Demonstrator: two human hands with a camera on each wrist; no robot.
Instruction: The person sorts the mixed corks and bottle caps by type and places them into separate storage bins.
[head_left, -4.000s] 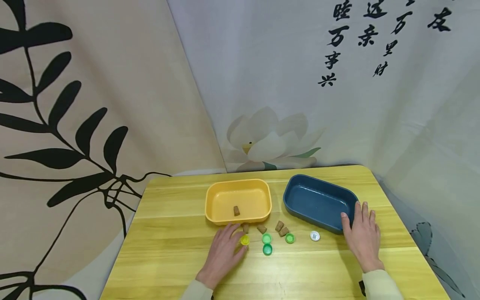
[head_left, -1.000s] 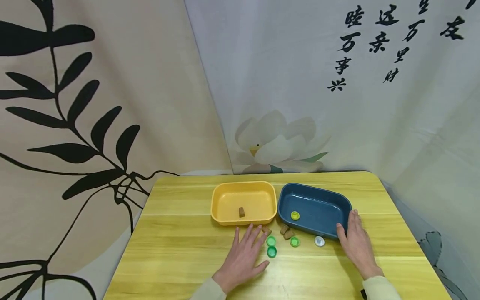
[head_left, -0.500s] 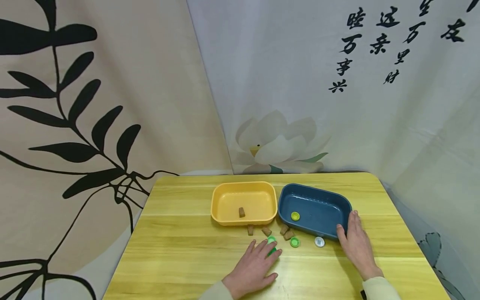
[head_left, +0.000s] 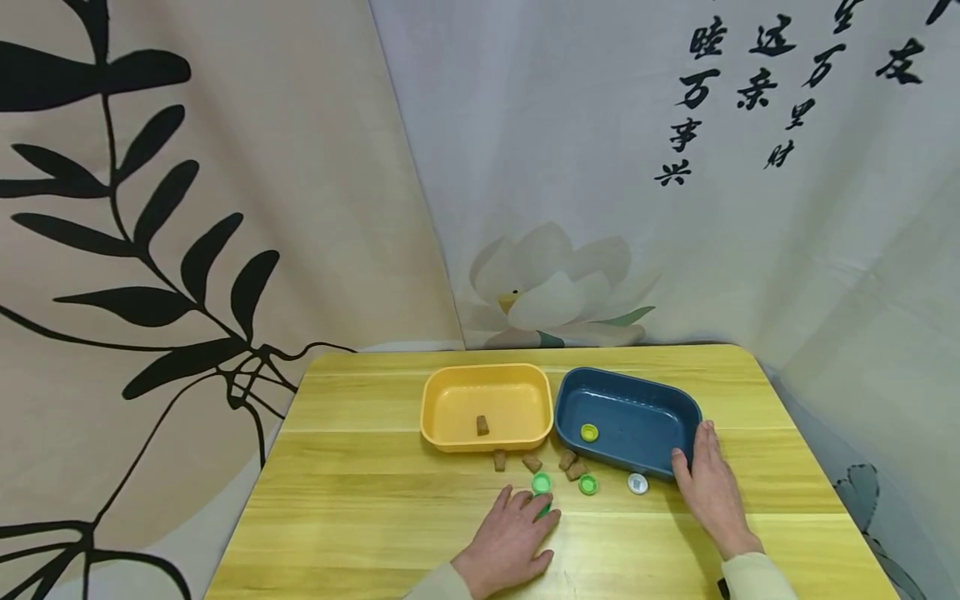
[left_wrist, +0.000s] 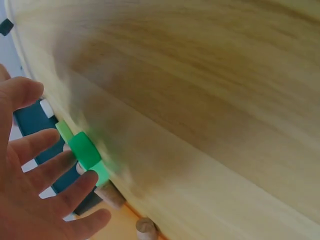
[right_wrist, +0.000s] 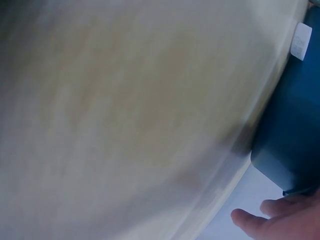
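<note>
Your left hand (head_left: 510, 537) spreads its fingers at the darker green cap (left_wrist: 85, 151), pinching nothing; contact is unclear. Well in from the far edge of the tabletop (head_left: 337, 517), the cap looks light, stiff, slightly slick: pinch its side wall. Your right hand (head_left: 712, 492) rests straight-fingered against the blue tray (head_left: 641, 421).
</note>
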